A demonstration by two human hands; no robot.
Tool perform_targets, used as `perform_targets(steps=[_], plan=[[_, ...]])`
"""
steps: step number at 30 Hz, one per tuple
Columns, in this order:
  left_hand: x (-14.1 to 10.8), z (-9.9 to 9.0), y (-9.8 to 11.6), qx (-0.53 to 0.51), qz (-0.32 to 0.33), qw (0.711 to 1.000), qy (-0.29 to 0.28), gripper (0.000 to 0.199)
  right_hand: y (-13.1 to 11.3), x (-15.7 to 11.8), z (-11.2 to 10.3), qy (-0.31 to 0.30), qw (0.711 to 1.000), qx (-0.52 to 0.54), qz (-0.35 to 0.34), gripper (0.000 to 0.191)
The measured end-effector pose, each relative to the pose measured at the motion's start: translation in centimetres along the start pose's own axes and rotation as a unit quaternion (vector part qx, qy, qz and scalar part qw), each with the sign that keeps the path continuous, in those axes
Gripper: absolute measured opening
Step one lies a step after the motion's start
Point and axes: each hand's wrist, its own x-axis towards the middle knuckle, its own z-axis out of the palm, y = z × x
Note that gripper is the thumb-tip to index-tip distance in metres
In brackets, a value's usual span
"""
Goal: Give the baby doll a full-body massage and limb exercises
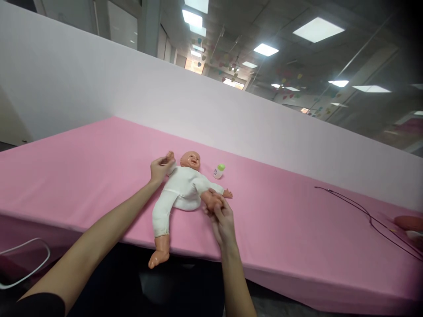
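A baby doll (pixel 185 185) with a white cloth body and plastic head, hands and feet lies on its back on the pink-covered table (pixel 280 211). My left hand (pixel 160 168) is closed around the doll's arm near its raised hand, at the left of the head. Lower down, my right hand (pixel 223 215) grips one of the doll's feet, with that leg bent up toward its body. The other leg hangs over the table's front edge. A small bottle (pixel 218 171) with a green cap stands just right of the doll's head.
Behind the table runs a white partition (pixel 214 110). A thin dark cable (pixel 357 204) crosses the table's right side toward a reddish-brown object (pixel 408 223) at the edge. At lower left, a white cable (pixel 39 240) loops in front of the table.
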Motion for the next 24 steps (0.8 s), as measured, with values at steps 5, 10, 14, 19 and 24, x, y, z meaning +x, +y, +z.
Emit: perform_targets(steps=[5, 10, 14, 19, 24], plan=[[2.6, -2.9, -1.1, -0.082, -0.14, 0.961, 0.226, 0.028, 0.4, -9.1, -2.5, 0.013, 0.998, -0.04, 0.055, 0.045], [2.0, -2.4, -0.4, -0.091, -0.109, 0.977, 0.161, 0.026, 0.4, -9.7, -0.4, -0.039, 0.994, -0.082, 0.056, 0.039], [-0.4, -0.3, 0.7, -0.002, 0.017, 1.0, 0.014, 0.026, -1.8, -2.8, 2.1, -0.024, 0.992, -0.126, -0.012, 0.046], [-2.7, 0.6, 0.3, 0.168, 0.098, 0.97, -0.149, 0.027, 0.3, 4.0, 3.8, -0.042, 0.992, -0.118, -0.001, 0.058], [-1.6, 0.4, -0.4, 0.078, 0.054, 0.993, -0.074, 0.024, 0.0, 0.3, 1.5, -0.015, 0.997, -0.071, 0.007, 0.052]])
